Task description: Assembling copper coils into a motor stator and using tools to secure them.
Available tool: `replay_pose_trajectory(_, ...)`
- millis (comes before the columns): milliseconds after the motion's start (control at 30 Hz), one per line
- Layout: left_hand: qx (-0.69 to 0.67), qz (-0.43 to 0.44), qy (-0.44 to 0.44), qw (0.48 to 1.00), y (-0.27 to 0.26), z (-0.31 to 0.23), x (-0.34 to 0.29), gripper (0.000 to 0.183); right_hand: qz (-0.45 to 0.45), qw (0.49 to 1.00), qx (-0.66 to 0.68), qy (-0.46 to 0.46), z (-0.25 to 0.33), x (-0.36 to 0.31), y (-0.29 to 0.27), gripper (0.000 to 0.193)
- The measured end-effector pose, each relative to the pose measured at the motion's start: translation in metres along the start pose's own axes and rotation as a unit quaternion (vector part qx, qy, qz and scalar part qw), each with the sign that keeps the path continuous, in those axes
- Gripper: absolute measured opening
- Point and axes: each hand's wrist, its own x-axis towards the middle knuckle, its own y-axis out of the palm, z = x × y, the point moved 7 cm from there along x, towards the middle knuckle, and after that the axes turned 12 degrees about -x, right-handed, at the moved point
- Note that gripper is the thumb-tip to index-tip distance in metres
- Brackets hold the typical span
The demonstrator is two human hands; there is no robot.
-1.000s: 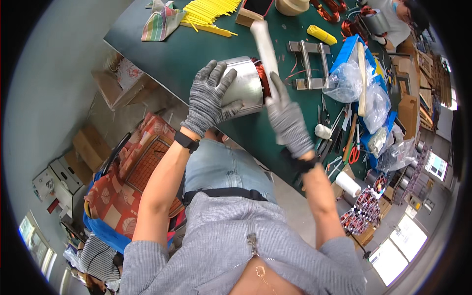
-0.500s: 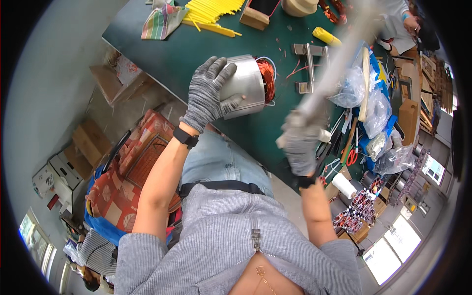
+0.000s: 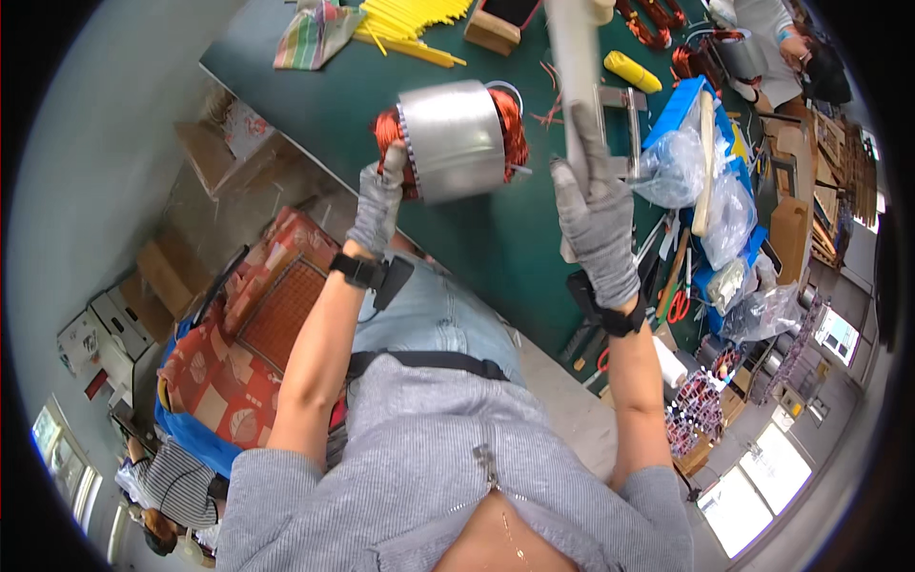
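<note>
A motor stator (image 3: 456, 143), a silver metal cylinder with orange copper windings bulging from both ends, lies on its side over the green table (image 3: 324, 124). My gloved left hand (image 3: 379, 200) grips its left end, with the thumb against the copper winding; the other fingers are partly hidden. To the right, my gloved right hand (image 3: 599, 214) is closed around a long pale bar (image 3: 575, 67). The bar points away from me, blurred by motion, and is apart from the stator. A white lead loops from the stator's right end.
Yellow strips (image 3: 410, 24) and a striped cloth (image 3: 316, 36) lie at the far left. Beyond my right hand are a metal bracket (image 3: 634, 124), a yellow roll (image 3: 632, 71), a blue tray (image 3: 675, 114) with plastic bags, and red scissors (image 3: 678, 307). Another person (image 3: 772, 57) works far right.
My left hand has slid from the stator's side to its left end, baring the copper there. The right hand's pale bar has swung from slanting right to pointing nearly straight ahead.
</note>
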Motion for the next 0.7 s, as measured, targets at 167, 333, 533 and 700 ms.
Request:
replay_pose_trajectory(167,-0.032,-0.054,-0.054,0.997,-0.013,0.021,-0.035,0.053,0.117,0.972,-0.205,0.002,-0.049,-0.026,0.080,0.059)
replay_pose_trajectory(333,-0.118,-0.075,-0.115,0.983,0.003,0.010,-0.073,0.051,-0.089,0.991,-0.015,-0.103,-0.010,-0.045,-0.005,0.059)
replay_pose_trajectory(533,-0.116,-0.101,-0.065,0.986,-0.023,0.031,-0.058,0.051,0.268,0.919,-0.288,0.038,-0.020,-0.013,0.032,0.065)
replay_pose_trajectory(700,-0.104,-0.152,-0.142,0.973,-0.003,0.013,-0.064,0.053,-0.049,0.983,-0.106,-0.139,-0.006,-0.043,0.035,0.061)
